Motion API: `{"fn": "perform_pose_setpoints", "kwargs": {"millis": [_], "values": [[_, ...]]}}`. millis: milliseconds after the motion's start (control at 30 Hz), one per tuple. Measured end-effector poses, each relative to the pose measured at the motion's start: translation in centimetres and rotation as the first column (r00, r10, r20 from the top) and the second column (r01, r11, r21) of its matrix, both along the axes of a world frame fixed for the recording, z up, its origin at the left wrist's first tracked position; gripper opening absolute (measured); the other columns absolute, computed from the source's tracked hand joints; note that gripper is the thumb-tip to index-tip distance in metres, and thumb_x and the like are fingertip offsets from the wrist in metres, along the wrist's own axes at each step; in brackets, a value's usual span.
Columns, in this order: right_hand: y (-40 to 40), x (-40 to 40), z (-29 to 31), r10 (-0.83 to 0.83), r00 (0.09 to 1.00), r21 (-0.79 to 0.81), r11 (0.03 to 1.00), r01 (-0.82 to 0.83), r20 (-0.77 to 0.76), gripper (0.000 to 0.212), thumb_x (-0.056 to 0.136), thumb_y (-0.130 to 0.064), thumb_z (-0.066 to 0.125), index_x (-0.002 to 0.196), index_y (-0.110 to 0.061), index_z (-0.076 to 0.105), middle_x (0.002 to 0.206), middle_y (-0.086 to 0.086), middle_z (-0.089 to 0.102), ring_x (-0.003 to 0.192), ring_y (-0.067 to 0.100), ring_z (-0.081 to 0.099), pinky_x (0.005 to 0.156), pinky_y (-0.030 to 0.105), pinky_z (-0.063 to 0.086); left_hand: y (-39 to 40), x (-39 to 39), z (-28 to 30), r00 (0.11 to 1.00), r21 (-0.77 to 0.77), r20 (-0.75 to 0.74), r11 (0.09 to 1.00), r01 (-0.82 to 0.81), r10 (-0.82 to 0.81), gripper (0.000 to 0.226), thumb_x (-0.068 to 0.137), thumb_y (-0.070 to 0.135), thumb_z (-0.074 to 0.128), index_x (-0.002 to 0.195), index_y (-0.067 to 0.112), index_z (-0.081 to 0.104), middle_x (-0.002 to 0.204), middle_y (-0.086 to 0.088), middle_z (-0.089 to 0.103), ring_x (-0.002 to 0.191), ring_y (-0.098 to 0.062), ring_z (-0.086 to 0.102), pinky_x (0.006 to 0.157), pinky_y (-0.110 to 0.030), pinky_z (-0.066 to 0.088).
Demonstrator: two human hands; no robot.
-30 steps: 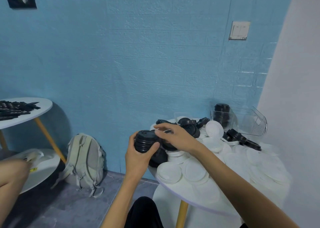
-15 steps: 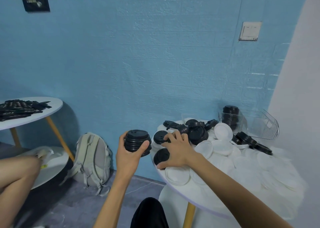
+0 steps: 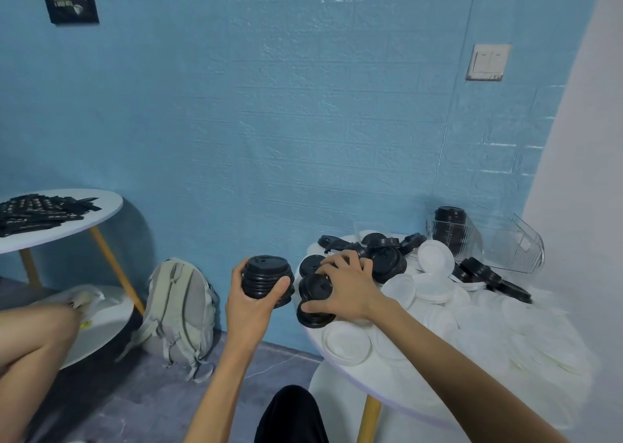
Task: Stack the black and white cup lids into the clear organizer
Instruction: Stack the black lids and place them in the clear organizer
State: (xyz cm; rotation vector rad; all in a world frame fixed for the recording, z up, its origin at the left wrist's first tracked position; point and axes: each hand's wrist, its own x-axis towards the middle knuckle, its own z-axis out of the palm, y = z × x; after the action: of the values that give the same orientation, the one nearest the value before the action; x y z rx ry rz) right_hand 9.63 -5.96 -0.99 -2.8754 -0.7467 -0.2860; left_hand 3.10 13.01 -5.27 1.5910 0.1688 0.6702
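Note:
My left hand (image 3: 251, 302) grips a stack of black lids (image 3: 267, 279), held in the air just left of the round white table (image 3: 391, 388). My right hand (image 3: 347, 286) curls over loose black lids (image 3: 315, 287) at the table's left edge, fingers and thumb around them. More black lids (image 3: 387, 257) lie behind it. White lids (image 3: 435, 287) cover most of the tabletop. The clear organizer (image 3: 488, 243) stands at the back right, with a stack of black lids (image 3: 450, 228) inside its left compartment.
A grey backpack (image 3: 178, 311) leans against the blue wall on the floor. A second white table (image 3: 64, 220) at left carries black strips. Another person's leg (image 3: 30, 345) shows at the lower left. A white wall (image 3: 586, 206) bounds the right side.
My left hand moved its black lid stack left, away from the table. My right hand dropped from that stack onto loose black lids at the table's edge and closed around them.

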Motion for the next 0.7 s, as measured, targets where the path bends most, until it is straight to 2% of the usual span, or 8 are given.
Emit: {"fn": "perform_pose_setpoints", "kwargs": {"millis": [100, 167, 300, 367, 433, 500, 600, 700], "values": [[-0.2, 0.0, -0.2, 0.012, 1.000, -0.018, 1.000, -0.012, -0.004, 0.087, 0.069, -0.082, 0.062, 0.137, -0.028, 0.055, 0.147, -0.008, 0.043, 0.139, 0.023, 0.019, 0.111, 0.046, 0.016, -0.1, 0.0, -0.2, 1.000, -0.004, -0.015, 1.000, 0.005, -0.005, 0.065, 0.073, 0.036, 0.090, 0.125, 0.041, 0.052, 0.113, 0.016, 0.068, 0.105, -0.009, 0.067, 0.097, -0.046, 0.056], [-0.5, -0.1, 0.4, -0.009, 1.000, 0.054, 0.999, 0.010, -0.025, 0.084, 0.068, -0.081, 0.063, 0.134, -0.030, 0.055, 0.144, -0.009, 0.046, 0.138, 0.022, 0.021, 0.110, 0.046, 0.017, -0.2, 0.0, -0.2, 1.000, -0.008, -0.015, 1.000, 0.010, -0.010, 0.065, 0.073, 0.035, 0.090, 0.126, 0.040, 0.053, 0.114, 0.016, 0.068, 0.106, -0.010, 0.067, 0.097, -0.046, 0.056], [-0.9, -0.3, 3.3, -0.019, 0.999, 0.363, 0.931, 0.035, -0.046, 0.074, 0.072, -0.070, 0.073, 0.130, -0.030, 0.053, 0.131, -0.009, 0.057, 0.128, 0.017, 0.045, 0.110, 0.042, 0.028, -0.2, -0.1, -0.1, 1.000, 0.000, -0.002, 1.000, 0.030, -0.030, 0.063, 0.075, 0.031, 0.089, 0.125, 0.040, 0.052, 0.113, 0.018, 0.066, 0.106, -0.008, 0.065, 0.095, -0.039, 0.057], [-0.6, -0.7, 4.5, 0.087, 0.988, 0.566, 0.824, 0.000, -0.127, 0.075, 0.073, -0.062, 0.079, 0.135, -0.031, 0.049, 0.131, -0.008, 0.058, 0.119, 0.015, 0.057, 0.109, 0.040, 0.041, -0.5, -0.3, 0.0, 0.998, 0.018, 0.004, 0.998, 0.061, -0.061, 0.061, 0.075, 0.028, 0.089, 0.122, 0.042, 0.052, 0.109, 0.020, 0.068, 0.104, -0.006, 0.066, 0.088, -0.031, 0.057], [-0.1, -1.2, 5.3, 0.218, 0.955, 0.678, 0.734, -0.027, -0.199, 0.075, 0.072, -0.056, 0.083, 0.134, -0.035, 0.047, 0.129, -0.009, 0.059, 0.112, 0.012, 0.063, 0.103, 0.039, 0.051, -0.9, -0.6, 0.1, 0.993, 0.056, 0.008, 0.992, 0.113, -0.114, 0.061, 0.074, 0.025, 0.090, 0.119, 0.043, 0.054, 0.104, 0.019, 0.070, 0.099, -0.006, 0.069, 0.079, -0.023, 0.058], [0.6, -1.7, 5.7, 0.297, 0.923, 0.678, 0.733, -0.057, -0.244, 0.067, 0.072, -0.051, 0.087, 0.127, -0.036, 0.052, 0.125, -0.009, 0.062, 0.108, 0.010, 0.066, 0.100, 0.037, 0.054, -1.6, -0.8, 0.3, 0.988, 0.085, 0.009, 0.985, 0.153, -0.155, 0.064, 0.069, 0.032, 0.092, 0.121, 0.044, 0.055, 0.103, 0.017, 0.071, 0.098, -0.009, 0.070, 0.077, -0.027, 0.060], [1.7, -2.0, 5.4, 0.335, 0.895, 0.617, 0.782, -0.090, -0.293, 0.060, 0.072, -0.049, 0.086, 0.125, -0.036, 0.062, 0.124, -0.011, 0.064, 0.113, 0.008, 0.063, 0.106, 0.039, 0.049, -2.3, -0.9, 0.5, 0.983, 0.088, 0.012, 0.980, 0.180, -0.181, 0.075, 0.060, 0.048, 0.088, 0.126, 0.046, 0.053, 0.109, 0.022, 0.069, 0.102, -0.010, 0.070, 0.083, -0.045, 0.062], [2.1, -2.1, 5.0, 0.330, 0.897, 0.607, 0.790, -0.092, -0.294, 0.063, 0.073, -0.050, 0.085, 0.130, -0.033, 0.064, 0.129, -0.014, 0.065, 0.122, 0.005, 0.058, 0.112, 0.038, 0.043, -2.8, -1.1, 0.8, 0.985, 0.085, 0.018, 0.981, 0.172, -0.174, 0.088, 0.057, 0.054, 0.085, 0.137, 0.046, 0.049, 0.113, 0.033, 0.065, 0.103, 0.002, 0.067, 0.089, -0.045, 0.061]]}}
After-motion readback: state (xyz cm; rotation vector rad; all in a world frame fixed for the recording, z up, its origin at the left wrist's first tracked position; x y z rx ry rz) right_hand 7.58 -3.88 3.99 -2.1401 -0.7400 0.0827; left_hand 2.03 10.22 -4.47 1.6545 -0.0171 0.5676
